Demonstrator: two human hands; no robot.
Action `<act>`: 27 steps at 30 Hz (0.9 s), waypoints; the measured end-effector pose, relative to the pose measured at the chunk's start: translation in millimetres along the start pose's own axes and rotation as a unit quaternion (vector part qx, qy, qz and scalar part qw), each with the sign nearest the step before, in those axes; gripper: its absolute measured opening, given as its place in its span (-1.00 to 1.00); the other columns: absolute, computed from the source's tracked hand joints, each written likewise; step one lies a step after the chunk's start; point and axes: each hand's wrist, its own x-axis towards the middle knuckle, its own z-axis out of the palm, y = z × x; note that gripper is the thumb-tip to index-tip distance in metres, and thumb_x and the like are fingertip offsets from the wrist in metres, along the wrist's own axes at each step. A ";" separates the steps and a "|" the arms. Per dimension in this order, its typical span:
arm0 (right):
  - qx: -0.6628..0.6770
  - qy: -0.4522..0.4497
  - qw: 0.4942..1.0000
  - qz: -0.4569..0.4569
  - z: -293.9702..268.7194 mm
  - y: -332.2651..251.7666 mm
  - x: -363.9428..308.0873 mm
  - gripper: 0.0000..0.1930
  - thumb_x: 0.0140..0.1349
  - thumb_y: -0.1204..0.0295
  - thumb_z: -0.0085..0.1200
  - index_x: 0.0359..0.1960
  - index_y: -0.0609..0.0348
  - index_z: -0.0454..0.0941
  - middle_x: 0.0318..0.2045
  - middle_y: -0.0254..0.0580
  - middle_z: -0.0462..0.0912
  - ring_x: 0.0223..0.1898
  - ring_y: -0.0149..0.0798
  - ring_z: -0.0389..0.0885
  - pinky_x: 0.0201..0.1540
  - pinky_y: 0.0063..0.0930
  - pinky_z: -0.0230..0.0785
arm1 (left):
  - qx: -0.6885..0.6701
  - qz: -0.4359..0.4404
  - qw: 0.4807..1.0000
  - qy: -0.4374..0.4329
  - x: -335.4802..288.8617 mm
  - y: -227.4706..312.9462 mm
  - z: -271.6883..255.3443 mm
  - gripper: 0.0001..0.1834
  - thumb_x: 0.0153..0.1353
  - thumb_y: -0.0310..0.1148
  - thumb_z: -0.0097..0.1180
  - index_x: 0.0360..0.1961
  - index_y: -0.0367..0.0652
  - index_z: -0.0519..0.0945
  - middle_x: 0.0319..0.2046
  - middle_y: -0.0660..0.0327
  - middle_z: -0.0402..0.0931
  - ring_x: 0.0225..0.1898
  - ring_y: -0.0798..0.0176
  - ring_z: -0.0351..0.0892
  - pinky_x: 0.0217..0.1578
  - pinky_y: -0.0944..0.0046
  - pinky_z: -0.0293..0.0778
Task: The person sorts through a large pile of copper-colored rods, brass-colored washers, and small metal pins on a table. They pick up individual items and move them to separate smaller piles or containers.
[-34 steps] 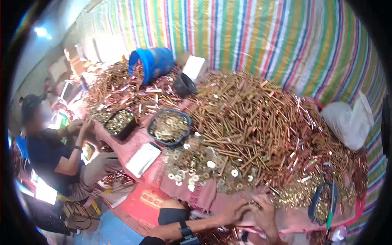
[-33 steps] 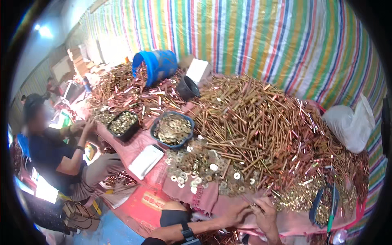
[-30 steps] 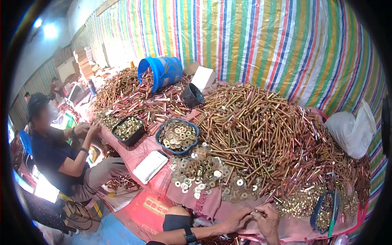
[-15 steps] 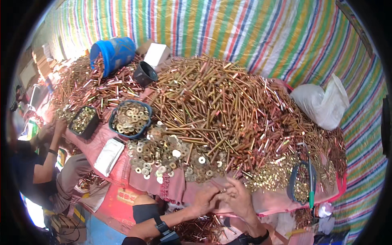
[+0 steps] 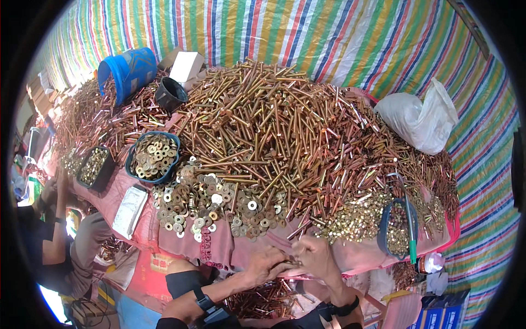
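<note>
My left hand (image 5: 267, 264) and my right hand (image 5: 316, 257) meet over the near edge of the pink cloth (image 5: 249, 245). The fingers of both are curled and closed, tips almost touching. Whatever lies between them is too small and hidden to name. Just beyond the left hand spreads a heap of flat metal washers (image 5: 211, 200). A pile of small brassy nuts (image 5: 356, 216) lies beyond and right of the right hand. Behind both rises a large mound of long copper-coloured bolts (image 5: 263, 120).
A blue bowl of washers (image 5: 129, 164) and a dark tub of nuts (image 5: 107, 174) stand left, near a co-worker's arm (image 5: 55, 219). Right are a basket of nuts (image 5: 383, 241) with a green-handled tool (image 5: 412, 249) and a white sack (image 5: 408, 118). A blue bucket (image 5: 134, 71) lies tipped at the back.
My right hand's fingers, more spread before, have curled in. Both hands stay close together. The whole view has shifted, so the bench things sit further left and higher in the picture.
</note>
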 end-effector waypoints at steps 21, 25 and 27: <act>-0.130 0.239 0.931 -0.245 39.5 25.7 100.0 -0.79 0.31 0.61 0.31 -0.04 0.19 0.70 -0.15 -0.11 0.66 -0.30 -0.29 0.70 -0.33 -0.46 0.57 | -0.061 -0.038 0.997 -0.006 -9.2 -2.9 -5.0 -0.90 0.37 -0.46 0.32 -0.12 -0.19 0.72 -0.34 0.09 0.67 -0.27 0.00 0.71 -0.26 0.11 0.63; 0.084 0.235 0.962 -0.115 27.0 17.4 80.8 -0.81 0.46 0.55 0.21 0.02 0.34 0.57 -0.06 -0.11 0.70 -0.24 -0.38 0.73 -0.25 -0.55 0.62 | -0.037 -0.042 0.996 0.073 0.1 3.9 -14.7 -0.81 0.38 -0.53 0.30 -0.01 -0.24 0.69 -0.09 0.00 0.68 -0.24 0.02 0.75 -0.22 0.17 0.65; 0.109 0.203 0.969 -0.093 20.4 15.5 67.4 -0.80 0.48 0.54 0.19 0.05 0.33 0.54 -0.06 -0.09 0.71 -0.25 -0.36 0.74 -0.25 -0.55 0.63 | 0.042 0.028 0.983 0.178 5.9 6.1 -18.7 -0.75 0.40 -0.52 0.29 0.08 -0.27 0.66 0.05 -0.02 0.67 -0.23 0.09 0.76 -0.20 0.23 0.67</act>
